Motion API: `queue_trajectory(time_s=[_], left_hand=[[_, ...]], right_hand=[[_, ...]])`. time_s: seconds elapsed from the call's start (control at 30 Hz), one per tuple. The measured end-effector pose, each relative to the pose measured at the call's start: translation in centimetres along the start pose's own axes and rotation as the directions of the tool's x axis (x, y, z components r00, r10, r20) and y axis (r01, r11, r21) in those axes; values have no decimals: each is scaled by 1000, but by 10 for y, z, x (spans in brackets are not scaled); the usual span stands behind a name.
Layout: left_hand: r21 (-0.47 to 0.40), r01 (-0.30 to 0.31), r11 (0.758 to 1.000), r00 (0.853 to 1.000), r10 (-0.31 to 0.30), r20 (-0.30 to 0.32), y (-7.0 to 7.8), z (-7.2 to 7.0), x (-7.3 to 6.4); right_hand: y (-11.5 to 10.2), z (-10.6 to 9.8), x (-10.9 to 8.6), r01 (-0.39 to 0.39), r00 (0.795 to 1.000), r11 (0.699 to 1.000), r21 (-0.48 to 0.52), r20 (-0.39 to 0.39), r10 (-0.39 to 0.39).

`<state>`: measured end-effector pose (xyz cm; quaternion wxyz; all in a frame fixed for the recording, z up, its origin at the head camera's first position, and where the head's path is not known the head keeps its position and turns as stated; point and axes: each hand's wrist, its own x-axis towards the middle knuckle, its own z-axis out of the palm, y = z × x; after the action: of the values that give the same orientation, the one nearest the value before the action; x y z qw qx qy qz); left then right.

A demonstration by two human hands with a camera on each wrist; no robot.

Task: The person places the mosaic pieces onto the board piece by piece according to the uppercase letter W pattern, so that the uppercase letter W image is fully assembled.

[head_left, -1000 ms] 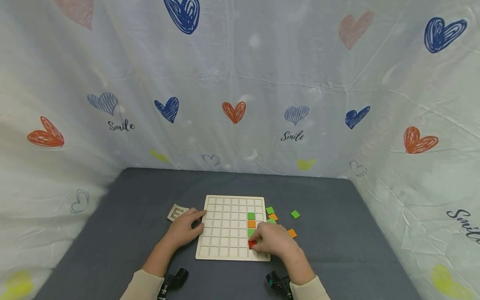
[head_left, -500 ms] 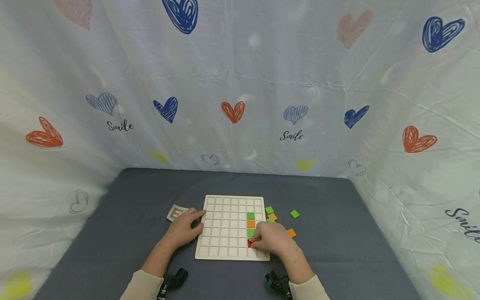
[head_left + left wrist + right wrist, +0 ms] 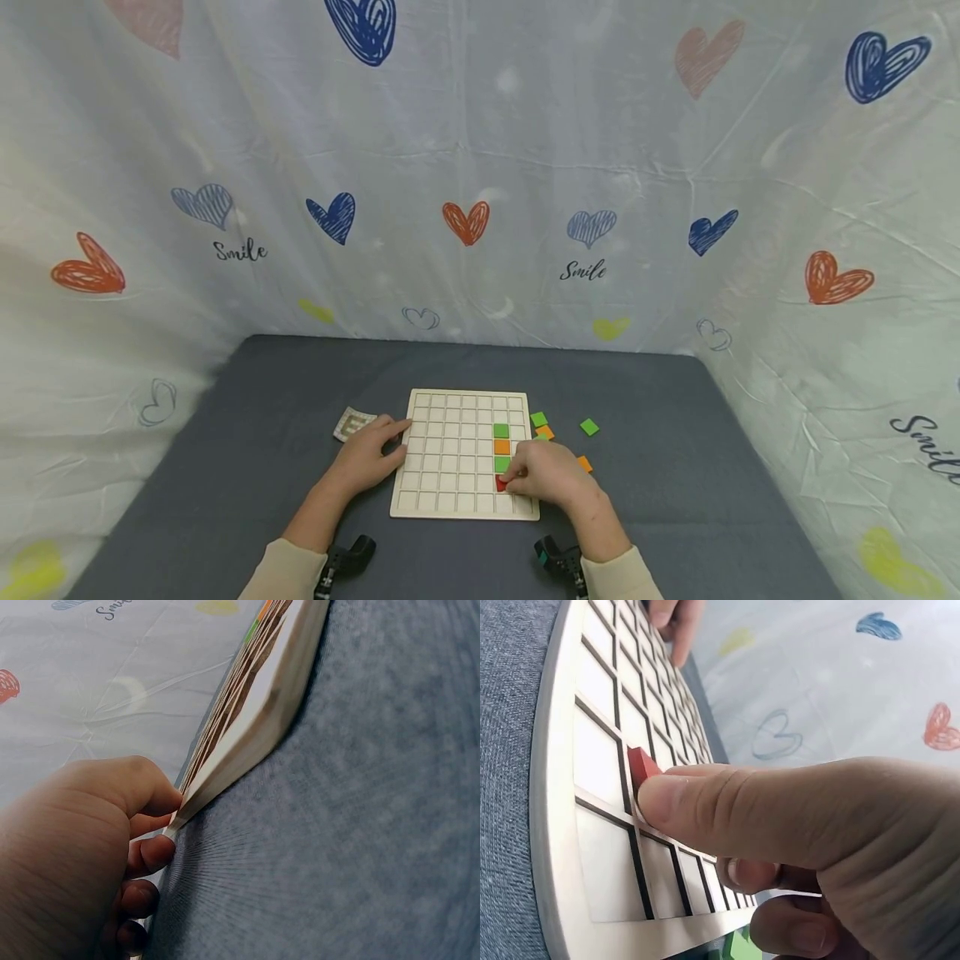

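Observation:
A pale wooden grid board [image 3: 442, 482] lies flat on the table. My right hand [image 3: 551, 475] pinches a small red square tile [image 3: 640, 763] between thumb and fingers at the board's right part. In the right wrist view the tile stands tilted over a cell. Just beyond it, in the same column, a green tile [image 3: 502, 464], an orange tile [image 3: 502, 447] and another green tile [image 3: 501, 431] lie in cells. My left hand [image 3: 367, 458] touches the board's left edge with thumb and fingertips, as the left wrist view also shows.
Loose green tiles [image 3: 589, 427] and orange tiles [image 3: 585, 464] lie right of the board, some partly hidden by the right hand. A patterned card [image 3: 352, 422] lies beside the left hand. A white curtain [image 3: 405, 275] printed with hearts surrounds the dark table [image 3: 300, 375].
The red tile and right fingertips have shifted slightly away from me, closer to the near green tile, and the tile's tilt has changed. The left hand stays at the board's edge.

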<state>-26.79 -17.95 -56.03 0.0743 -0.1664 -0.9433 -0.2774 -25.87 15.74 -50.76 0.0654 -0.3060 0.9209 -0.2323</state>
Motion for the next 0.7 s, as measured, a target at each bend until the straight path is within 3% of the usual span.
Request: queue_trajectory(time_s=[0.3, 0.53, 0.7], left_hand=[[-1, 2, 1000, 1000, -2, -2, -1, 1, 0], [-2, 5, 1000, 1000, -5, -7, 0, 1, 0], [-5, -1, 1000, 1000, 1, -10, -1, 1, 0]], right_hand=[[1, 3, 1, -28, 1000, 997, 70, 14, 27], [0, 6, 2, -40, 998, 998, -45, -50, 38], [-1, 6, 3, -30, 998, 998, -51, -47, 28]])
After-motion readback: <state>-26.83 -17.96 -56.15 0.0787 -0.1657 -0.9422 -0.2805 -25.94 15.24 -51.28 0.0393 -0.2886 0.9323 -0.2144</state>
